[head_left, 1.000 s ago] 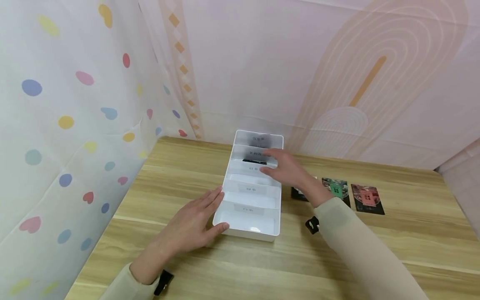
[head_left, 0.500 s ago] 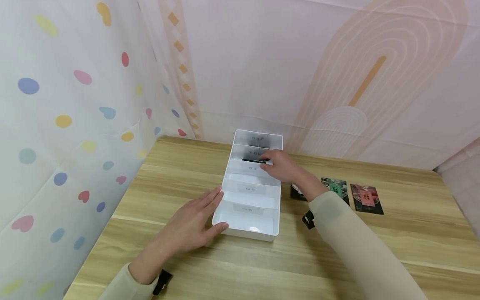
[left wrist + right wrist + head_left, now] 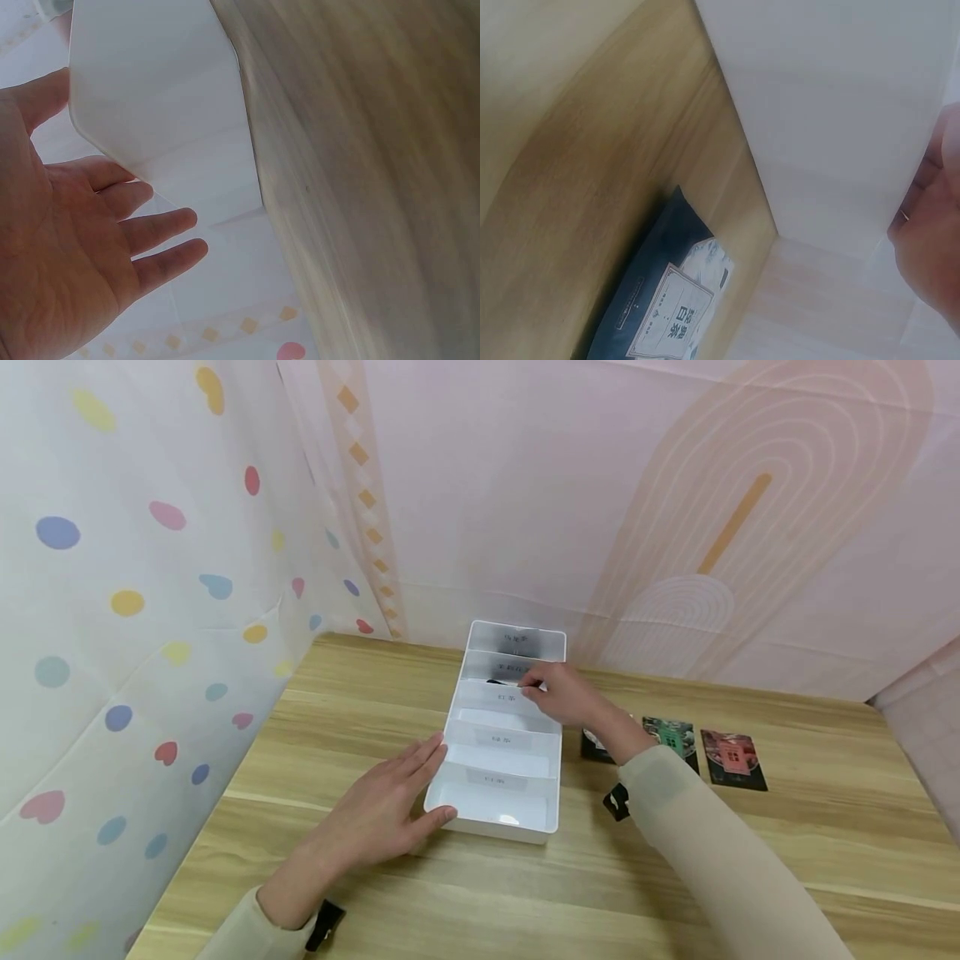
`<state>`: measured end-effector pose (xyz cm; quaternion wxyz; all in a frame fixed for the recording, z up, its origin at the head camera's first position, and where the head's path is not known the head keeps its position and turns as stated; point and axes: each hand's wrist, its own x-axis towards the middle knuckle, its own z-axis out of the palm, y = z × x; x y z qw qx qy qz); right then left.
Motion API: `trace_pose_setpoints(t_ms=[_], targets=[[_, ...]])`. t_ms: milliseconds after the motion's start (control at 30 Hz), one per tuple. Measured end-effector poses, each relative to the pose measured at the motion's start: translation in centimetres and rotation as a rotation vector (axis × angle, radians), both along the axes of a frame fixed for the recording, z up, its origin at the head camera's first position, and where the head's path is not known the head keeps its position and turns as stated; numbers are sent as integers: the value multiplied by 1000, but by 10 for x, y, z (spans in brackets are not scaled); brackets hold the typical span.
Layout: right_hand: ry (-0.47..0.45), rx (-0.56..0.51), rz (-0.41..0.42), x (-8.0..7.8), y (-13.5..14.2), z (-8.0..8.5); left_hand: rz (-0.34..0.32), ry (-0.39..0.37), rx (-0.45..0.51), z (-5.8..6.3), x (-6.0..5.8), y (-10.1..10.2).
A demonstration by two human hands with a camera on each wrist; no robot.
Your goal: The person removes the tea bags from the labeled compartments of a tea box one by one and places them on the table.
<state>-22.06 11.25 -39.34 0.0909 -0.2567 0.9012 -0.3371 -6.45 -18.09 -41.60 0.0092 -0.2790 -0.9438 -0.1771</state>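
Note:
A white divided box (image 3: 495,832) with labelled compartments stands lengthwise on the table. Its near left corner is touched by my left hand (image 3: 384,808), thumb at the front rim and fingers along the left side. The left wrist view shows those fingers fairly straight against the box wall (image 3: 165,112). My right hand (image 3: 566,695) reaches over the right rim into the second compartment from the back. There its thumb and fingers pinch the right end of a black packet (image 3: 496,682), of which only a thin edge shows. In the right wrist view the fingertips are hidden behind the wall.
Right of the box lie a dark packet with a white label (image 3: 671,315), a green-labelled packet (image 3: 670,739) and a red-labelled packet (image 3: 734,760) on the wooden table (image 3: 465,893). Patterned curtains (image 3: 510,502) hang behind and at the left.
My right hand has lowered into the compartment and closed its thumb and fingers on the black packet's edge, which now shows less. The left hand has stayed at the corner.

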Motion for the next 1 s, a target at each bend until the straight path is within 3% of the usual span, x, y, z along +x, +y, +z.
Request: trace_pose_setpoints(t_ms=[533, 1000], targets=[[-45, -106, -72, 1, -2, -4, -4, -1, 7, 2, 1, -1], [60, -146, -70, 7, -5, 4, 1, -6, -1, 2, 2, 0]])
